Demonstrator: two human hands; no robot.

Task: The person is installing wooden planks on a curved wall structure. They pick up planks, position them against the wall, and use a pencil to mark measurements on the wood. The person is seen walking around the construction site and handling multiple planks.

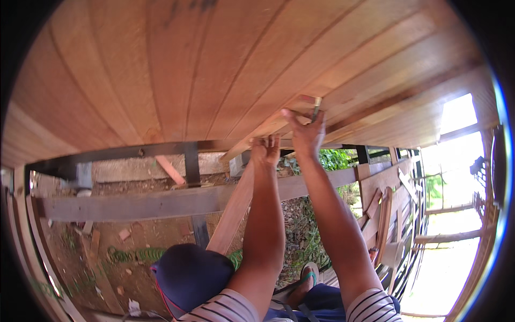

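A broad surface of reddish-brown wooden planks [230, 64] fills the upper part of the view. My left hand [265, 153] has its fingers curled over the planks' near edge, by the end of a light wooden strip [252, 144] lying slantwise across them. My right hand [308, 134] reaches a little farther, its thumb spread from its fingers along that strip. A small thin tool [315, 109] with a reddish and metal end rises at these fingers, its lower part hidden by them. Below my left hand a loose board [232, 214] slopes down toward me.
A dark rail [139, 204] crosses under the planks, joined to black uprights [192, 166]. Beneath lie bare soil, wood offcuts [124, 234] and a green coiled hose [137, 254]. Stacked boards [383, 214] stand right. A rounded dark-blue cloth shape [193, 279] with red trim sits beside my left arm.
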